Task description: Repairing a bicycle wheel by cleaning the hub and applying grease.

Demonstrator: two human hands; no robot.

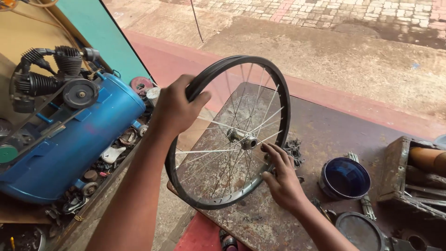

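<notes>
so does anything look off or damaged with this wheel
The bicycle wheel is a bare rim with no tyre. The left hand holds it tilted over the rusty table while the right hand reaches through the spokes, which cross unevenly. No clear bend in the rim.

This is an open-fronted repair workshop at the edge of a paved street, the sort that mends bicycles. A rusty, stained metal workbench (pixel 325 135) is the centre: on it stands a spoked wheel rim (pixel 228 132), beside a blue tin (pixel 344 178) and loose spokes (pixel 367 204). Left of the bench lies a blue air compressor (pixel 79 135) amid scrap parts; at its right end sits a wooden toolbox (pixel 409 179).
</notes>
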